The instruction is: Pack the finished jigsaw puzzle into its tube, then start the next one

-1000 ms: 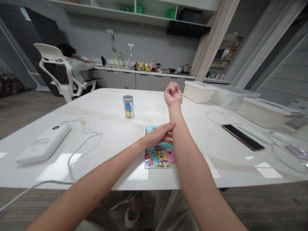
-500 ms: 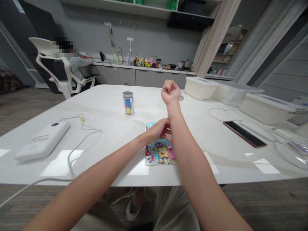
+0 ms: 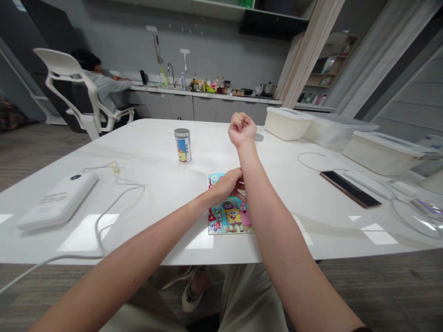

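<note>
My right hand (image 3: 242, 129) is a closed fist held up above the white table (image 3: 155, 184), forearm raised. My left hand (image 3: 224, 185) reaches across and rests its bent, pressed-together fingers against my right forearm; nothing is in it. Under both arms a colourful cartoon jigsaw picture (image 3: 230, 216) lies flat near the table's front edge, partly hidden by the arms. A small jar (image 3: 182, 145) with a metal lid and a printed label stands upright behind it, to the left of my fist.
A white power bank (image 3: 57, 200) with a white cable (image 3: 117, 198) lies at the left. A dark phone (image 3: 349, 189) and more cables lie at the right. Lidded white tubs (image 3: 287, 123) (image 3: 380, 154) stand at the back right. A person sits in a white chair (image 3: 69, 83) at the far counter.
My left hand's fingers have curled from stretched to bent against my right forearm. The view has tilted slightly, and my right fist stays raised.
</note>
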`<state>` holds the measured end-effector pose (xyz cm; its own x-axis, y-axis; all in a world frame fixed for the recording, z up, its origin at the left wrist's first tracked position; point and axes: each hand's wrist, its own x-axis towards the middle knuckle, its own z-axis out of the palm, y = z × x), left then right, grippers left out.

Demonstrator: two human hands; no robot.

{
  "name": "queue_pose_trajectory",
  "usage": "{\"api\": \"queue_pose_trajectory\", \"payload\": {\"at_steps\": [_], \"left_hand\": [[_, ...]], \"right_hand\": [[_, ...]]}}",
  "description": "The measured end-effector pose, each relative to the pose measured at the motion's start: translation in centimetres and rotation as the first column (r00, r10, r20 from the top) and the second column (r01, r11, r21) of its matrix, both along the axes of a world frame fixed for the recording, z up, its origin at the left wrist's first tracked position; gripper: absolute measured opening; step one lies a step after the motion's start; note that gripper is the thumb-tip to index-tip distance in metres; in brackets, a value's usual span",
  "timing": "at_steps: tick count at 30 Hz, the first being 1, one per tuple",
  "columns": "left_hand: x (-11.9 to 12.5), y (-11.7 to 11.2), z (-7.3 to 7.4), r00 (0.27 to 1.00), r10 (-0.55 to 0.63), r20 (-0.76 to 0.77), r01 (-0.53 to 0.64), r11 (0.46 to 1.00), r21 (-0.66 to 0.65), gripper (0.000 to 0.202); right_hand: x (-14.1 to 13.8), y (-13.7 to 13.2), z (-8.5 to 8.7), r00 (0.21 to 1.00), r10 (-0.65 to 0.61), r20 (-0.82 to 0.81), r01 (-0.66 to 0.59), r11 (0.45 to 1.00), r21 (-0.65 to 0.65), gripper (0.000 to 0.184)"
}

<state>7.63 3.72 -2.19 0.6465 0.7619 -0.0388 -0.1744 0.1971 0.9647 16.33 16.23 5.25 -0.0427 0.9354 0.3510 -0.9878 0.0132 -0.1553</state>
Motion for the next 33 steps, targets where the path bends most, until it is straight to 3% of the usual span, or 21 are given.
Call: {"api": "queue_pose_trajectory", "payload": {"at_steps": [3,6,10,13,14,16,17,18,19,21,22,24,25,27,28,30,33], "left_hand": [[0.1,0.2,-0.2,0.999,0.012,0.033,-0.010,0.999,-0.044,0.026],[0.2,0.1,-0.4,0.999,0.031,0.015,-0.031,0.999,0.011,0.013],[-0.1,0.1,-0.4,0.987,0.082,-0.138,-0.042,0.961,0.274,0.017],[-1.3,0.9,0.2,0.933,0.217,-0.286,-0.034,0.846,0.533,0.024],[-2.0,1.3,0.5,0.893,0.311,-0.326,-0.025,0.757,0.653,0.024],[-3.5,2.0,1.2,0.794,0.474,-0.380,0.132,0.477,0.869,0.022],[-4.2,2.2,1.6,0.751,0.524,-0.402,0.230,0.362,0.903,0.023],[-4.9,2.4,2.0,0.714,0.554,-0.429,0.318,0.289,0.903,0.025],[-5.4,2.4,2.3,0.676,0.573,-0.463,0.392,0.253,0.885,0.026],[-6.0,2.2,2.7,0.612,0.585,-0.532,0.510,0.222,0.831,0.025],[-6.1,2.1,2.7,0.600,0.585,-0.545,0.539,0.208,0.816,0.024],[-6.3,1.7,2.3,0.643,0.539,-0.544,0.565,0.146,0.812,0.025],[-6.5,1.6,1.9,0.672,0.498,-0.549,0.576,0.115,0.809,0.027],[-7.0,1.6,1.0,0.697,0.447,-0.561,0.585,0.099,0.805,0.031],[-7.4,1.7,0.5,0.706,0.428,-0.564,0.586,0.096,0.805,0.032],[-8.3,1.8,-0.1,0.711,0.392,-0.584,0.594,0.110,0.797,0.035],[-9.1,1.8,-0.2,0.664,0.407,-0.627,0.596,0.219,0.773,0.040]], "right_hand": [[-0.2,-0.6,0.2,1.000,0.007,0.010,-0.007,1.000,-0.008,0.037],[-0.4,-0.9,0.3,0.999,0.021,0.050,-0.020,1.000,-0.017,0.037],[-0.5,-0.8,0.4,0.987,0.024,0.160,-0.021,1.000,-0.022,0.036],[-0.3,-1.0,0.0,0.908,0.103,0.405,-0.080,0.994,-0.073,0.036],[0.0,-1.3,-0.3,0.847,0.136,0.513,-0.099,0.990,-0.100,0.036],[1.0,-2.6,-1.3,0.680,0.153,0.717,-0.081,0.988,-0.135,0.038],[1.7,-3.5,-2.0,0.582,0.134,0.802,-0.055,0.991,-0.126,0.039],[2.5,-4.5,-2.7,0.468,0.111,0.877,-0.035,0.994,-0.107,0.041],[3.5,-5.6,-3.4,0.341,0.071,0.937,-0.010,0.997,-0.072,0.042],[5.5,-8.0,-4.9,0.049,-0.105,0.993,0.047,0.994,0.102,0.045],[6.5,-9.2,-5.5,-0.107,-0.257,0.960,0.063,0.962,0.265,0.044],[8.1,-11.0,-6.6,-0.359,-0.567,0.741,-0.073,0.809,0.583,0.033],[8.7,-11.7,-7.0,-0.432,-0.661,0.614,-0.184,0.731,0.657,0.026],[9.3,-12.6,-7.7,-0.472,-0.753,0.459,-0.322,0.632,0.705,0.023],[9.5,-12.8,-7.9,-0.469,-0.767,0.438,-0.360,0.619,0.698,0.024],[9.6,-13.2,-8.3,-0.462,-0.751,0.471,-0.379,0.648,0.661,0.028],[9.7,-13.8,-8.9,-0.444,-0.706,0.551,-0.363,0.704,0.610,0.033]]}}
